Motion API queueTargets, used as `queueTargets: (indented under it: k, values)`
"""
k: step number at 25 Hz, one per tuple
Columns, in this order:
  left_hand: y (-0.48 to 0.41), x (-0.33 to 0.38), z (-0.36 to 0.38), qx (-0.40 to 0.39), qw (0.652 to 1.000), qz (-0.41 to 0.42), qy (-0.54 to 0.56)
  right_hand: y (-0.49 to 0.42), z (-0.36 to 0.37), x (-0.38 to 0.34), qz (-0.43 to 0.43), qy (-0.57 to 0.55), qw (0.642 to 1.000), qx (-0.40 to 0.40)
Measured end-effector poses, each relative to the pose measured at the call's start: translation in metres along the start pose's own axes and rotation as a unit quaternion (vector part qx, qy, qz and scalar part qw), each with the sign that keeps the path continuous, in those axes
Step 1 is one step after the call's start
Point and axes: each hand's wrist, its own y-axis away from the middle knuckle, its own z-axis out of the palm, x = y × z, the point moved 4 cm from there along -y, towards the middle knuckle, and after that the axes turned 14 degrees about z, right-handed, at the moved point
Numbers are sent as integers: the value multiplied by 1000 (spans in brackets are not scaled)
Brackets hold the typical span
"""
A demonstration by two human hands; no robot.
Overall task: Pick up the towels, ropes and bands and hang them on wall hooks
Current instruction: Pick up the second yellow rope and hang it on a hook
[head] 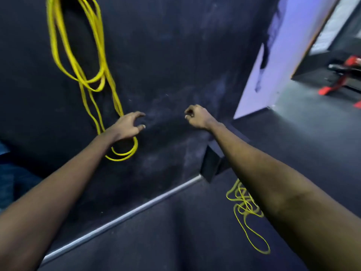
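Several loops of yellow band (97,61) hang down the dark wall at the upper left; whatever holds them lies above the frame. The longest loops reach down behind my left hand (127,127), which is raised in front of the wall with fingers spread and loosely curled, holding nothing. My right hand (197,118) is raised to the right of it, fingers curled inward, with nothing visible in it. A tangle of thin yellow rope (245,210) lies on the dark floor at the lower right, partly hidden by my right forearm.
A metal strip (125,218) runs along the foot of the dark wall. A dark block (213,165) juts out at the wall's corner. A pale wall (273,61) stands to the right, with red equipment (343,79) on the floor beyond.
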Motion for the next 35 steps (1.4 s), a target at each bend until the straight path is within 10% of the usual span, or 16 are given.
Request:
queueTargets:
  k: [18, 35]
  values:
    - [-145, 252, 243, -131, 980, 46, 139, 176, -136, 461, 363, -25, 931, 43]
    - [-251, 262, 622, -315, 918, -128, 205, 92, 74, 728, 444, 4, 863, -239]
